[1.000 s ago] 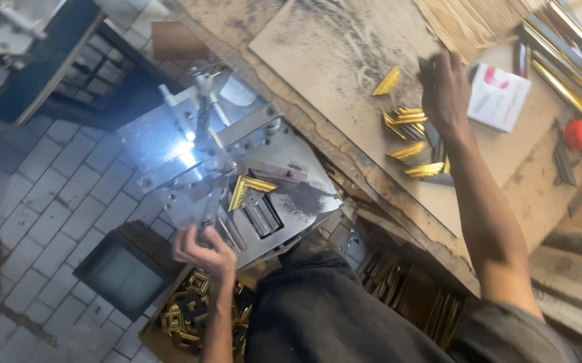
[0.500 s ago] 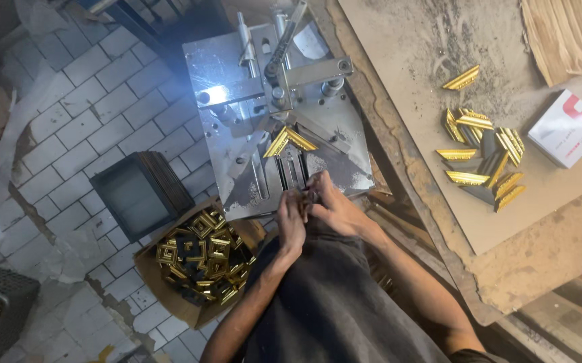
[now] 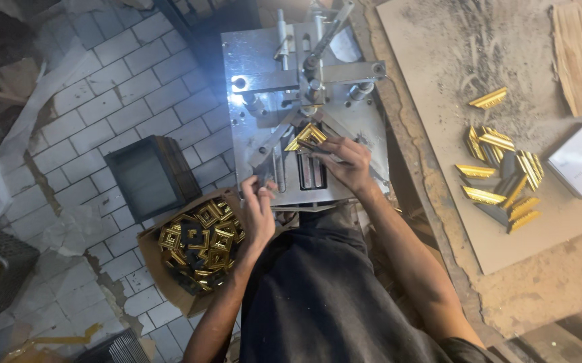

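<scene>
Flanking metal jig (image 3: 344, 121), carton of frames (image 3: 197, 245), loose mouldings (image 3: 499, 178)

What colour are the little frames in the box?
Gold with dark insides, the frames in the box; head view.

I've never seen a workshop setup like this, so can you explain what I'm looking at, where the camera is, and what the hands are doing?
The camera sits on the worker's head and looks down. In the middle is a metal joining machine with clamps and a bright lamp. Two gold moulding pieces meet in a corner on its plate. The right hand rests beside them; the left hand pinches a small dark piece at the plate's edge. A cardboard box on the tiled floor holds small finished gold frames. On the dusty board to the right lie loose gold strips.
</scene>
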